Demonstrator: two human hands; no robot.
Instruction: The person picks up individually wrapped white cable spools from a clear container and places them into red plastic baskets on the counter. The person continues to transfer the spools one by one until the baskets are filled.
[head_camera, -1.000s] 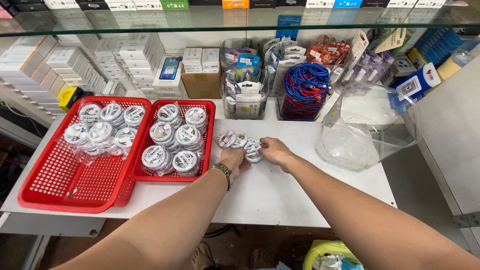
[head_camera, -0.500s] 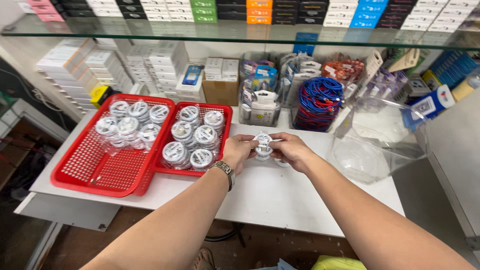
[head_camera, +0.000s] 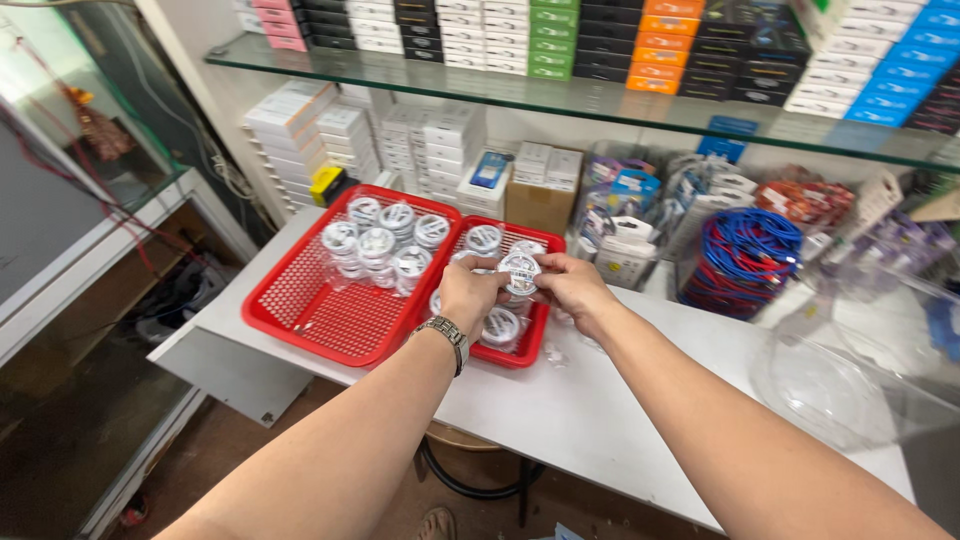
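Both hands, left hand (head_camera: 470, 293) and right hand (head_camera: 570, 288), closed in a shared grip on a bagged cable coil (head_camera: 520, 272), held above the smaller red tray (head_camera: 527, 345), probably for sorting; loose bags beside tray blurred.

The left hand (head_camera: 468, 292) and right hand (head_camera: 572, 288) cover much of the small clear-wrapped white cable coil (head_camera: 520, 270) between them, so each grip stays unclear. The smaller red mesh plastic basket (head_camera: 522, 352) lies partly hidden behind them. The crumpled clear plastic bag (head_camera: 850, 380) is cut off at right.
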